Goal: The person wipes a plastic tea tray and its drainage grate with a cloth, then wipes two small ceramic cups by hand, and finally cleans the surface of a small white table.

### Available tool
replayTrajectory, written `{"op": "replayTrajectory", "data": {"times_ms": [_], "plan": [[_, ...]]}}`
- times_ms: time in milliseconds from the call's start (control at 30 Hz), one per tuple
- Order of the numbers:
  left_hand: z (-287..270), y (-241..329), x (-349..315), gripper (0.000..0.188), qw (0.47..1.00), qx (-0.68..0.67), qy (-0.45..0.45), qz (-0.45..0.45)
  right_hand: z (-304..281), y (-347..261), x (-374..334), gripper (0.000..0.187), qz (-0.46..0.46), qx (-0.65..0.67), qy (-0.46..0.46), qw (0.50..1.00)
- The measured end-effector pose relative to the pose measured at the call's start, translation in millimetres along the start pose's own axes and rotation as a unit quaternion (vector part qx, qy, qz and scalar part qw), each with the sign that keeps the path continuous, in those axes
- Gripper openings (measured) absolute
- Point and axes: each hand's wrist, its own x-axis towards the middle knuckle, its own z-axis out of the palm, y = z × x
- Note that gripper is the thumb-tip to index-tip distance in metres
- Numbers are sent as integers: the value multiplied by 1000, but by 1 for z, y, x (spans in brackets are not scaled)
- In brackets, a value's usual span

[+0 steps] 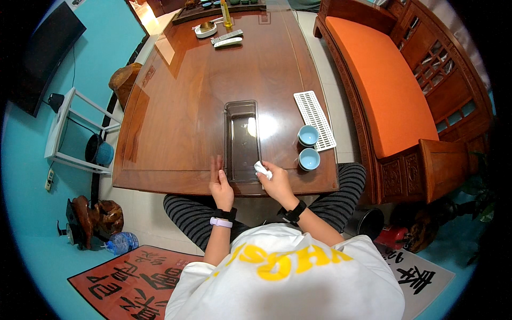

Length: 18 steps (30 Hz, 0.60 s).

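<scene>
In front of me on the wooden table lies a long, clear-brown plastic tray (244, 154), its inside bare. My right hand (275, 183) pinches a crumpled white tissue (262, 169) at the tray's near right corner. Beside the near left edge is my left hand (221, 188), its fingers stretched upward and partly blurred; nothing shows in it. Whether it touches the tray I cannot tell. To the right stand pale blue cups, a farther one (308, 135) by a white slotted panel (313, 118) and a nearer one (309, 159).
The wooden table (186, 101) stretches away from me. Toward its far end lie remote controls (228, 42), an ashtray (205, 30) and a yellow bottle (226, 15). An orange-cushioned wooden bench (378, 80) runs along the right. A white stand (80, 128) is at the left wall.
</scene>
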Motion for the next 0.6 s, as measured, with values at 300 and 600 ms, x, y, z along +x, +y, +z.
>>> {"op": "replayTrajectory", "data": {"times_ms": [300,600], "plan": [[4,24,-3,41,992,115,-11,41,-2,-4,0,39,-1,3,-5,1000],[4,18,-3,44,998,54,-23,39,-1,-1,0,39,-6,-3,-2,1000]]}}
